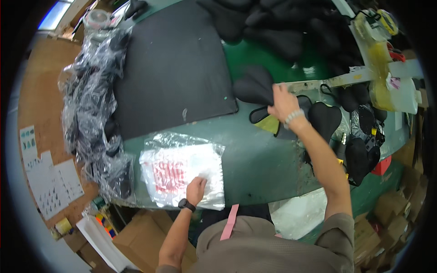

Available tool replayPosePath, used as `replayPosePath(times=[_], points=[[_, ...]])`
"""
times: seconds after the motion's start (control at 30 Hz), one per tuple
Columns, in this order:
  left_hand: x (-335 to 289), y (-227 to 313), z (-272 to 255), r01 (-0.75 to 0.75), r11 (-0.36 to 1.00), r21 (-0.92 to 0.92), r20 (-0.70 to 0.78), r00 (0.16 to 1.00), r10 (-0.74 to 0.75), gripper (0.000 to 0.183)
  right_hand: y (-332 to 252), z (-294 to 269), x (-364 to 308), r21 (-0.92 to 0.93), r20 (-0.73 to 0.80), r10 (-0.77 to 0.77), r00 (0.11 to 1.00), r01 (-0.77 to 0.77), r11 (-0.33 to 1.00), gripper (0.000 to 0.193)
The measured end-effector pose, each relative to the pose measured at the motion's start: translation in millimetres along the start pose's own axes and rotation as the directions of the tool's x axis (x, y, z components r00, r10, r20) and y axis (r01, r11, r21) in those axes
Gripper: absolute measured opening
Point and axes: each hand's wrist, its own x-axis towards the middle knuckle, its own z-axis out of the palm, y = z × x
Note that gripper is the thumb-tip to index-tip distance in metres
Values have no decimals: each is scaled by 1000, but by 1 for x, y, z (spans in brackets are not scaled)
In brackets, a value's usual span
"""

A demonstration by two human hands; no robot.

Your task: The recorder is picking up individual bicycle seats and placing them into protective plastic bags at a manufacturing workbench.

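Well, nearest to the body, the left hand rests on a stack of clear bags at the table's front edge. Its fingers are drawn in narrow; whether plastic is pinched between them, I can't tell. The bags are thin and glossy, so a careless pinch could pick up two at once, and a pull toward the body might slide the lot over the edge.

Farther out, the right hand reaches to the right edge of a black pad, rounded and saddle-like, lying just beyond the mat's right corner. The thumb and fingers are partly spread at that edge; I can't tell if they have closed on it. Should only the rim be caught, the pad could slip free or twist. Just below lies a yellow-and-black piece, close enough to be dragged along by a low sweep of the wrist. The pale rail beside the hand could snag the bracelet.

Farthest off, more black pads lie in a heap; one pulled from underneath might bring others sliding down.
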Motion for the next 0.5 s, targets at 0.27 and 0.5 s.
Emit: replayPosePath(times=[0.27,0.5], points=[[11,-11,18,215,614,-759,42,958,-284,18,-16,133,-231,910,412,336,847,-405,-92,67],[12,-21,17,234,560,-795,112,964,-243,21,-120,119,-306,884,68,249,966,-174,434,87]])
